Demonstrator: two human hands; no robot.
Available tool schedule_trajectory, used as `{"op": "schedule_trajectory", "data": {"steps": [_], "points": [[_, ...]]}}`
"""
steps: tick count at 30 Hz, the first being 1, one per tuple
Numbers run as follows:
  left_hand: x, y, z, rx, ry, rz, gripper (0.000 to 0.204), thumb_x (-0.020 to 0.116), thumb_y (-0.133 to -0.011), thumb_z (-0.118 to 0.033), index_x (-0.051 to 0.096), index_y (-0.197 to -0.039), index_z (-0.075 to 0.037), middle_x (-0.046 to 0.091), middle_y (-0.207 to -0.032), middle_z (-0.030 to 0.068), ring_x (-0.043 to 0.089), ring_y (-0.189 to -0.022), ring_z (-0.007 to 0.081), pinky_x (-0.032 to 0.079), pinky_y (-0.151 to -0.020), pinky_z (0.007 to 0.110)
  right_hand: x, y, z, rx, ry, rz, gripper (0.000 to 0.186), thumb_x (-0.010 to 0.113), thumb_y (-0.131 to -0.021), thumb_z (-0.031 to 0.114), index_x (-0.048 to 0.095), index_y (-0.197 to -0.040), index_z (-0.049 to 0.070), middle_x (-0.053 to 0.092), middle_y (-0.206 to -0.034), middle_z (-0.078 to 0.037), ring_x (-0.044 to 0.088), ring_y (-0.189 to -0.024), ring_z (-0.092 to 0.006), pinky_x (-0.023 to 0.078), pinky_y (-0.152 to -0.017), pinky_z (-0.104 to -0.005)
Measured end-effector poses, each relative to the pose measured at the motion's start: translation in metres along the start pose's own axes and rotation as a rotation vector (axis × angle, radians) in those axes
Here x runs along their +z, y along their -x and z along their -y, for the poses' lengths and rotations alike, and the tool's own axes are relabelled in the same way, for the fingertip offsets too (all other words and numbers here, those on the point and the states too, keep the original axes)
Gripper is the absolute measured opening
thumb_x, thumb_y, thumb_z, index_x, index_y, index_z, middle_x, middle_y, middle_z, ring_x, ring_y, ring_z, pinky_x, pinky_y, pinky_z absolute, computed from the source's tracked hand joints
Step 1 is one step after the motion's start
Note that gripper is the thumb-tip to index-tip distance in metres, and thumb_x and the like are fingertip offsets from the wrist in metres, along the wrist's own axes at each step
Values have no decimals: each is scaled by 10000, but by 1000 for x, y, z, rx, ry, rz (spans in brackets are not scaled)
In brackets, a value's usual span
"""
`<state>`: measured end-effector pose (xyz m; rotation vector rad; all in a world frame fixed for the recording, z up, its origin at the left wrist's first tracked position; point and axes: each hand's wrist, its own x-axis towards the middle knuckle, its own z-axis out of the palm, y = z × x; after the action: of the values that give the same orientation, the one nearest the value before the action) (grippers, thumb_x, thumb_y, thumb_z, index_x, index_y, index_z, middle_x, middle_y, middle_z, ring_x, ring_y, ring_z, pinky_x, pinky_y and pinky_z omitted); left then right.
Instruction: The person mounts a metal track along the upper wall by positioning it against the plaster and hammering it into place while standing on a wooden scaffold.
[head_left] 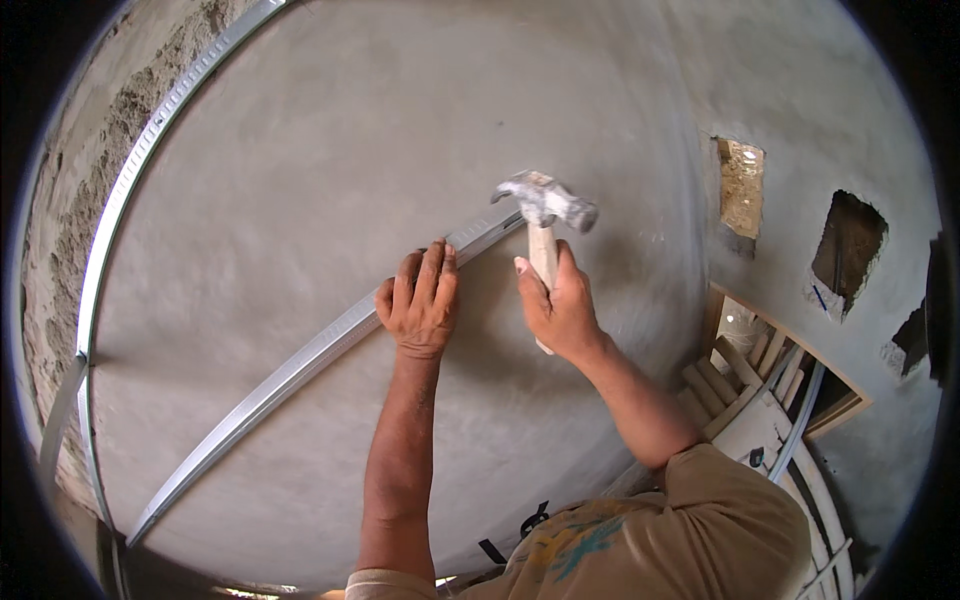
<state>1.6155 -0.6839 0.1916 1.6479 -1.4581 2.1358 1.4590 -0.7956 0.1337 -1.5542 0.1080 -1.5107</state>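
Observation:
A long, silvery metal channel (310,358) runs diagonally across a grey plastered surface (330,200), from the lower left up to the middle. My left hand (420,297) holds it near its upper end, fingers laid together over its edge. In my right hand (565,305) is a claw hammer (545,195), its pale wooden handle gripped with the thumb along it. The hammer's head is over the channel's upper end and slightly blurred. Whether the head touches the metal I cannot tell, and any nail or screw under it is hidden.
Another metal channel (125,190) curves along the left side beside a rough, unplastered strip (65,210). To the right, the grey wall has several cut-out holes (850,245). Below them, a wood-framed opening (850,395) shows stacked wooden pieces (735,365) and pale lengths.

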Motion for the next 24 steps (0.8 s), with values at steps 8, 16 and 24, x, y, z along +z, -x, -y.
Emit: {"op": "schedule_trajectory", "data": {"steps": [8, 16, 24], "points": [[11, 9, -3, 14, -12, -40, 289, 697, -962, -209, 582, -1223, -254, 731, -1228, -117, 683, -1047, 110, 395, -851, 321, -8, -1, -21, 289, -49, 138, 252, 606, -1027, 172, 453, -949, -12, 570, -628, -125, 607, -505, -225, 454, -480, -389], [-5, -11, -9, -6, 93, 132, 220, 676, -942, -114, 574, -1136, -130, 718, -1253, -13, 660, -1092, 210, 473, -902, 423, -53, 17, -12, 410, -238, -11, 206, 570, -1047, 169, 455, -1038, -2, 513, -625, -33, 543, -471, -112, 472, -418, -329], [-8, -54, 19, 91, 126, 164, 264, 751, -872, -137, 571, -1064, -107, 665, -1227, 37, 641, -1026, 246, 486, -889, 444, -90, 27, -17, 546, -330, -96, 229, 564, -1057, 203, 448, -1070, 6, 496, -665, -34, 517, -452, -119, 489, -412, -329]]}}
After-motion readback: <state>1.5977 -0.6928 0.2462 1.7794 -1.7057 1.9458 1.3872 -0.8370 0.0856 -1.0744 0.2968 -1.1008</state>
